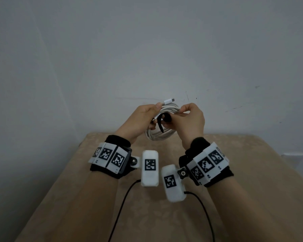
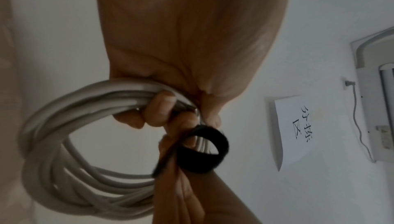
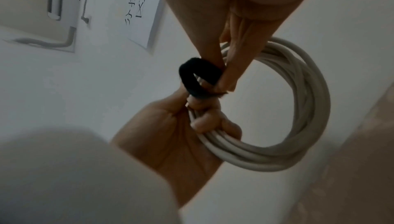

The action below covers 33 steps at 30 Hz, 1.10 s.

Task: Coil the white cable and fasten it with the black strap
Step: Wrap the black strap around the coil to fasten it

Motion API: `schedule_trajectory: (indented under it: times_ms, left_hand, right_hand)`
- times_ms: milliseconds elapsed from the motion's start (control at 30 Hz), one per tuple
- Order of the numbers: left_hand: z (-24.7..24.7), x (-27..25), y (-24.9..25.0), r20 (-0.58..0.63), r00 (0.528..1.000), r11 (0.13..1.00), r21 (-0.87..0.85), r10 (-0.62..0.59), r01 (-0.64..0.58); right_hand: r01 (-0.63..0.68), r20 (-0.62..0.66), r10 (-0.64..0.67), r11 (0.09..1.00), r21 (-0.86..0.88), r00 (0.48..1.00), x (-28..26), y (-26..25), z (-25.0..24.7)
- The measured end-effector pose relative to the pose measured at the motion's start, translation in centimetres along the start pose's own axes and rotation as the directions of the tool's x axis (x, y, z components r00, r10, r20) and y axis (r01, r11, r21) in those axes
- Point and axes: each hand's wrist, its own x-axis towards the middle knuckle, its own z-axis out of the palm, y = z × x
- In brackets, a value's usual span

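The white cable [image 1: 157, 135] is wound into a round coil of several loops and held in the air over the table's far edge. My left hand [image 1: 153, 116] grips the bundled loops on the coil's left side, its fingers [image 2: 162, 108] curled round them. One plug [image 1: 170, 101] sticks out above that hand. The black strap [image 1: 164, 119] forms a loose loop round the bundle [image 2: 204, 153], with one tail hanging down. My right hand [image 1: 173, 116] pinches the strap [image 3: 192, 79] with its fingertips [image 3: 224, 74], right beside the left hand [image 3: 170, 135].
A beige table [image 1: 164, 215] lies below my forearms, against a plain white wall. Black wires [image 1: 122, 206] trail from the wrist cameras. A paper sign [image 2: 296, 131] and a wall-mounted unit [image 2: 379, 93] hang on the wall.
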Motion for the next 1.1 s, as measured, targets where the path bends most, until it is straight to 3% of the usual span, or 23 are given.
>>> schedule_trajectory:
  times_ms: [67, 300, 500, 633, 733, 833, 967, 1100]
  left_hand:
    - [0.0, 0.0, -0.1, 0.0, 1.0, 1.0, 0.017, -0.003, 0.003]
    - [-0.3, 0.2, 0.0, -0.046, 0.998, 0.996, 0.084, 0.035, -0.031]
    - [-0.9, 0.2, 0.1, -0.085, 0.996, 0.999, 0.025, 0.038, -0.036]
    - [-1.1, 0.3, 0.0, -0.11, 0.994, 1.0, -0.004, 0.017, -0.017]
    - [-1.2, 0.3, 0.0, -0.197, 0.98, 0.999, -0.032, 0.009, -0.016]
    - [-1.0, 0.1, 0.3, -0.226, 0.971, 0.997, -0.014, 0.074, -0.079]
    - [-1.0, 0.1, 0.5, -0.257, 0.955, 0.989, 0.016, 0.146, -0.147]
    - [-1.2, 0.2, 0.0, -0.235, 0.963, 0.991, 0.042, 0.135, -0.129]
  right_hand:
    - [-0.038, 0.036, 0.037, 0.999, 0.02, 0.999, 0.3, -0.1, -0.2]
    - [-0.224, 0.248, 0.138, 0.905, 0.362, 0.959, 0.8, -0.2, 0.0]
    - [-0.422, 0.492, 0.143, 0.74, 0.523, 0.859, 0.8, -0.7, 0.1]
    - [-0.42, 0.494, 0.132, 0.732, 0.536, 0.859, 0.7, -0.4, 0.4]
    - [-0.434, 0.501, 0.136, 0.717, 0.546, 0.855, 0.5, -0.4, 0.6]
    - [-0.444, 0.516, 0.126, 0.701, 0.558, 0.847, 0.3, -0.7, 0.5]
    - [-0.39, 0.496, 0.087, 0.738, 0.55, 0.864, 0.2, -0.8, 0.4]
    - [-0.141, 0.447, 0.007, 0.953, 0.269, 0.895, 0.1, -0.7, 0.3]
